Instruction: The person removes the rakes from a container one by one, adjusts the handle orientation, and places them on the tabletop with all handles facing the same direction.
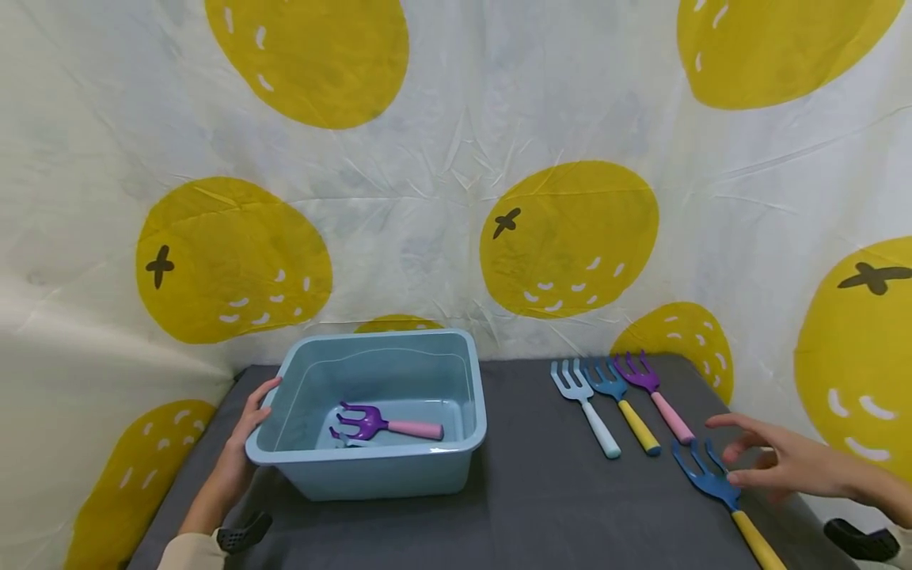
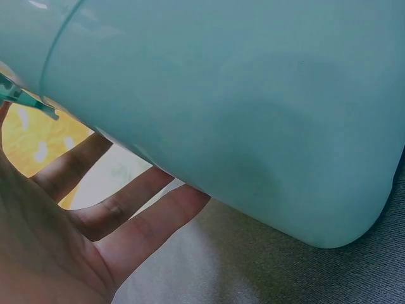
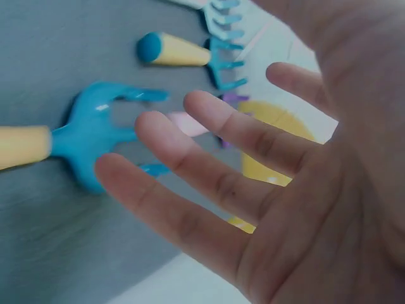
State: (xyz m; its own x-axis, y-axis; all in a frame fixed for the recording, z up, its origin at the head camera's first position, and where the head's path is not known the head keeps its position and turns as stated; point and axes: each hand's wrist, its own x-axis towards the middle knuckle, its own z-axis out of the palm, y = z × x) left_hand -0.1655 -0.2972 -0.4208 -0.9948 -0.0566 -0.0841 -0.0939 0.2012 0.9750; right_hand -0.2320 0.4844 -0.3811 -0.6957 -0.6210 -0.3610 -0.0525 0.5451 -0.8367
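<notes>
In the head view my left hand [image 1: 235, 451] rests against the left side of a light blue plastic basin [image 1: 378, 479]. Its extended fingers [image 2: 152, 231] touch the outer wall in the left wrist view; the thumb is mostly hidden. Inside the basin lies a purple hand fork with a pink handle [image 1: 415, 429], over a pale tool mostly hidden by the front wall. My right hand [image 1: 798, 463], fingers spread and loosely bent, hovers by the tines of a blue hand fork with a yellow handle [image 1: 757, 538]. Nothing is held in it.
Further back on the dark grey table [image 1: 541, 507] lie a pale blue hand fork [image 1: 601, 427], another blue one with a yellow handle [image 1: 638, 426] and a purple one with a pink handle [image 1: 671, 416]. A fruit-patterned cloth [image 1: 427, 253] hangs behind.
</notes>
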